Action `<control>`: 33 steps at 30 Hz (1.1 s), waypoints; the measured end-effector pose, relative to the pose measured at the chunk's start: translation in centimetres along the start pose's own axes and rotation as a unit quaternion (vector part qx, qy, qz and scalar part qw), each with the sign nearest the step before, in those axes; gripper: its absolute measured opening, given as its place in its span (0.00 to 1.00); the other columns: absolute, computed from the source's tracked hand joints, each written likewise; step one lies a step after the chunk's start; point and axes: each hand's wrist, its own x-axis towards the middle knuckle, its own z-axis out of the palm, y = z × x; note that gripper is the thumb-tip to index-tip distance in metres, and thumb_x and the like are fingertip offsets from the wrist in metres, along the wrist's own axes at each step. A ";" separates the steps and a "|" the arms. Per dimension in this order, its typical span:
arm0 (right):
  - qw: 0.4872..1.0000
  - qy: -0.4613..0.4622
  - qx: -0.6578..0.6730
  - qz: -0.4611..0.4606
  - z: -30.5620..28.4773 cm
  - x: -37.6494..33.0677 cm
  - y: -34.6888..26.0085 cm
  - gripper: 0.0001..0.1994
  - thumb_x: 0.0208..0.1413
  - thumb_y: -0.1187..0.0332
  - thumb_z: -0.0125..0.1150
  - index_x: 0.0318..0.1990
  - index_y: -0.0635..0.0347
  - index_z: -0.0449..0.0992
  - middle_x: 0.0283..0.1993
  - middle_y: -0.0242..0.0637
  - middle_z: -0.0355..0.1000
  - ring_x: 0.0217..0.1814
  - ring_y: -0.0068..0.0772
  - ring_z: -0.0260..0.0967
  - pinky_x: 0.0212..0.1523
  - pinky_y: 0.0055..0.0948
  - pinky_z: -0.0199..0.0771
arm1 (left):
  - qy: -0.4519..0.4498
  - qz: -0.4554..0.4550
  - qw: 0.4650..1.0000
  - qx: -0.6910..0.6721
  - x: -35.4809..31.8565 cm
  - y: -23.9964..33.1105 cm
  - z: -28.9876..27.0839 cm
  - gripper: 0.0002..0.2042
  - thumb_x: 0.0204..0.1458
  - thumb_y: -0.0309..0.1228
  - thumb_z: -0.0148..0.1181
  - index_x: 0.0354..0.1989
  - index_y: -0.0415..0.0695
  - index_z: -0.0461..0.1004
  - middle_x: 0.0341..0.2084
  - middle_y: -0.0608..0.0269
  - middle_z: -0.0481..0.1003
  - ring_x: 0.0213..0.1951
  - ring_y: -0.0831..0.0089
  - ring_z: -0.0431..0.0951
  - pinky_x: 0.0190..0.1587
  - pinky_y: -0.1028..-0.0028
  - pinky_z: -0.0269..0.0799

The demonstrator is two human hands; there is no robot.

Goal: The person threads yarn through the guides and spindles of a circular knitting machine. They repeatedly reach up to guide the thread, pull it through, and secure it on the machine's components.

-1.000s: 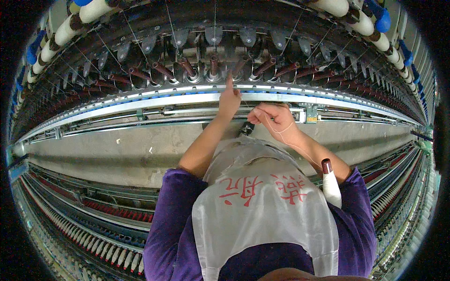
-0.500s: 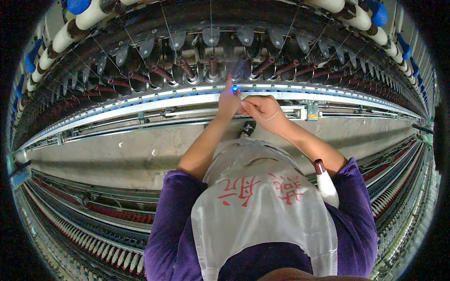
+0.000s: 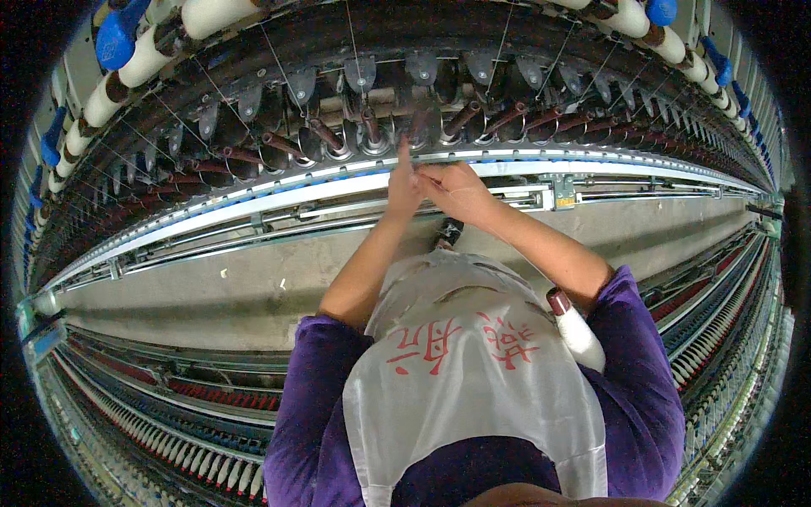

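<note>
My left hand point(image 3: 404, 188) is at the spinning frame's front rail, its index finger stretched up toward a blurred dark tube point(image 3: 420, 120) on a spindle. Its other fingers are curled and mostly hidden where they meet my right hand point(image 3: 459, 188). My right thumb and fingers are closed in a pinch on a fine white thread point(image 3: 534, 269). That thread runs back past my right forearm toward a bobbin of white yarn point(image 3: 580, 338) with a brown tip, resting against the apron point(image 3: 473, 414) beside my right arm. Whether the index finger touches the tube, I cannot tell.
Dark red tubes point(image 3: 327, 135) stand on spindles along the frame, with yarn strands above. White rollers point(image 3: 108, 100) and blue pieces point(image 3: 118, 38) line the top. A pale metal rail point(image 3: 304, 188) crosses before me. Behind me, another machine carries rows of white bobbins point(image 3: 203, 463).
Both hands have shifted slightly left in the picture, along with the view. My right hand has drawn closer against the left, and the blue light near my fingers no longer shows.
</note>
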 end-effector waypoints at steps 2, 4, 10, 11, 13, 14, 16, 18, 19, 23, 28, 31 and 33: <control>0.999 0.016 0.031 -0.018 -0.2 -0.4 -0.4 0.09 0.55 0.68 0.51 0.33 0.64 0.74 0.24 0.44 0.72 0.23 0.38 0.70 0.27 0.28 0.68 | 0.019 -0.082 0.984 -0.157 0.3 -0.7 0.1 0.40 0.44 0.30 0.59 0.64 0.42 0.43 0.24 0.52 0.73 0.28 0.60 0.75 0.32 0.68 0.69; 0.997 0.021 0.068 -0.029 -0.6 -1.1 -1.1 0.08 0.54 0.69 0.52 0.32 0.64 0.74 0.24 0.45 0.71 0.24 0.42 0.70 0.27 0.30 0.69 | 0.039 -0.246 0.916 -0.316 0.8 -0.9 0.2 0.38 0.45 0.30 0.58 0.64 0.44 0.43 0.25 0.51 0.74 0.28 0.60 0.76 0.32 0.66 0.70; 0.987 0.032 0.155 -0.034 -1.6 -2.7 -2.5 0.07 0.53 0.69 0.53 0.29 0.63 0.74 0.23 0.49 0.69 0.24 0.49 0.68 0.26 0.36 0.68 | 0.006 -0.173 0.970 0.171 1.1 2.2 0.4 0.33 0.48 0.28 0.54 0.64 0.52 0.47 0.27 0.48 0.75 0.29 0.58 0.77 0.32 0.64 0.70; 0.987 0.037 0.150 -0.039 -1.6 -2.6 -2.4 0.07 0.53 0.69 0.53 0.29 0.63 0.74 0.23 0.49 0.69 0.24 0.49 0.68 0.26 0.36 0.68 | -0.008 -0.196 0.971 0.139 1.1 2.7 0.4 0.34 0.48 0.28 0.54 0.64 0.52 0.47 0.26 0.48 0.75 0.28 0.58 0.77 0.31 0.64 0.70; 0.989 0.041 0.136 -0.042 -1.3 -2.4 -1.8 0.07 0.53 0.69 0.53 0.29 0.63 0.74 0.24 0.49 0.70 0.25 0.50 0.69 0.27 0.36 0.68 | -0.003 -0.190 0.979 0.074 1.1 3.4 0.2 0.34 0.49 0.27 0.54 0.64 0.51 0.46 0.24 0.50 0.74 0.26 0.59 0.76 0.30 0.64 0.70; 0.990 0.042 0.127 -0.041 -1.1 -2.3 -1.4 0.07 0.53 0.69 0.53 0.29 0.63 0.74 0.24 0.50 0.70 0.26 0.50 0.69 0.27 0.36 0.68 | -0.001 -0.159 0.983 0.090 1.0 3.5 0.1 0.34 0.48 0.27 0.54 0.65 0.51 0.46 0.23 0.51 0.74 0.26 0.59 0.76 0.30 0.65 0.70; 0.992 0.043 0.116 -0.036 -0.6 -2.1 -0.6 0.08 0.53 0.68 0.53 0.30 0.63 0.74 0.25 0.50 0.70 0.26 0.50 0.69 0.27 0.36 0.69 | 0.010 -0.080 0.990 0.112 0.9 3.4 -0.1 0.35 0.48 0.26 0.54 0.65 0.51 0.45 0.22 0.54 0.74 0.24 0.60 0.75 0.29 0.66 0.70; 0.992 0.043 0.112 -0.031 -0.1 -1.7 -0.1 0.08 0.52 0.67 0.54 0.30 0.63 0.74 0.25 0.50 0.71 0.27 0.51 0.70 0.28 0.38 0.69 | 0.004 -0.050 0.997 0.050 0.7 2.9 -0.2 0.37 0.46 0.27 0.56 0.65 0.49 0.44 0.21 0.57 0.73 0.24 0.61 0.74 0.28 0.68 0.69; 0.994 0.043 0.097 -0.024 0.0 -1.4 0.0 0.09 0.51 0.66 0.54 0.30 0.63 0.74 0.25 0.49 0.71 0.27 0.51 0.70 0.28 0.38 0.69 | 0.002 -0.035 0.999 0.019 0.5 2.7 -0.3 0.38 0.45 0.28 0.57 0.65 0.48 0.44 0.20 0.58 0.72 0.23 0.61 0.73 0.28 0.68 0.68; 0.998 0.039 0.041 -0.007 0.3 -0.4 0.4 0.09 0.50 0.64 0.56 0.30 0.62 0.75 0.24 0.48 0.71 0.26 0.52 0.69 0.29 0.41 0.70 | -0.016 0.012 0.999 0.038 0.3 2.2 -0.6 0.44 0.39 0.29 0.61 0.65 0.42 0.41 0.22 0.56 0.72 0.25 0.61 0.74 0.29 0.70 0.68; 1.000 -0.006 0.008 0.028 1.4 -1.9 3.8 0.17 0.51 0.62 0.56 0.47 0.59 0.67 0.31 0.48 0.72 0.29 0.50 0.71 0.32 0.42 0.71 | -0.042 -0.072 0.993 0.082 0.6 2.8 -0.4 0.42 0.42 0.29 0.58 0.65 0.41 0.40 0.23 0.53 0.74 0.28 0.59 0.76 0.30 0.68 0.70; 0.986 -0.055 0.006 0.157 0.4 -3.7 4.3 0.28 0.55 0.62 0.54 0.61 0.53 0.49 0.40 0.40 0.69 0.40 0.33 0.70 0.39 0.32 0.71 | -0.028 -0.143 0.986 0.087 0.7 3.7 -0.3 0.37 0.46 0.27 0.54 0.64 0.43 0.42 0.23 0.52 0.75 0.28 0.57 0.76 0.31 0.66 0.70; 0.864 -0.104 0.286 0.402 -2.2 -4.0 1.6 0.28 0.59 0.52 0.47 0.61 0.56 0.52 0.39 0.40 0.70 0.39 0.32 0.71 0.40 0.32 0.72 | -0.011 -0.129 0.987 0.090 0.3 4.6 -0.5 0.33 0.50 0.26 0.51 0.65 0.46 0.43 0.23 0.55 0.75 0.26 0.62 0.76 0.31 0.68 0.70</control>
